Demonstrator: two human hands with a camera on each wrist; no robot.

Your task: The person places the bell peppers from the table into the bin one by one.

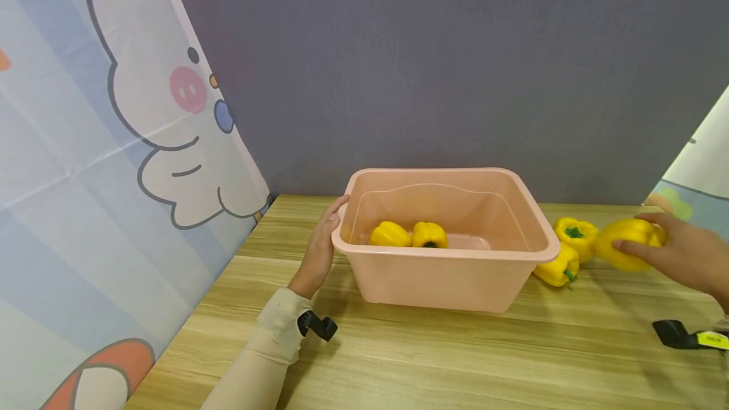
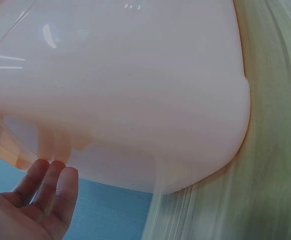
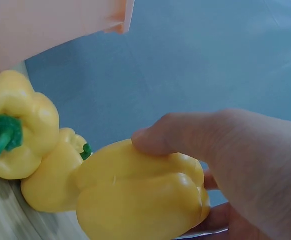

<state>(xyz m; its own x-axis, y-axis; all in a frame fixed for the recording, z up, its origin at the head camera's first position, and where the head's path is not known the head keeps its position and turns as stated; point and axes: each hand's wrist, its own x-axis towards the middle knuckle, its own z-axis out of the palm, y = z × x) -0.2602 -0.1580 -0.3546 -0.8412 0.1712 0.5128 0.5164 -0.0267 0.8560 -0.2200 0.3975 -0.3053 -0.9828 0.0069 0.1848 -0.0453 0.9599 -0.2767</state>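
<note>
The left hand is laying relaxed fingers against the left rim of the pink tub, apparently steadying it. The right hand is gripping a yellow pepper between thumb and fingers, likely for security. Two loose peppers are sitting on the surface just right of the tub; two inner peppers are lying in its left half. The yellow label near the right wrist is carrying print, seemingly too blurred to read.

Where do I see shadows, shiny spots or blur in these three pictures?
Head view: soft shadows on the wooden tabletop, and the yellow bell pepper in the right hand looks slightly blurred; left wrist view: white glare streaks on the pink bin; right wrist view: soft, pale highlights on that pepper.
</note>
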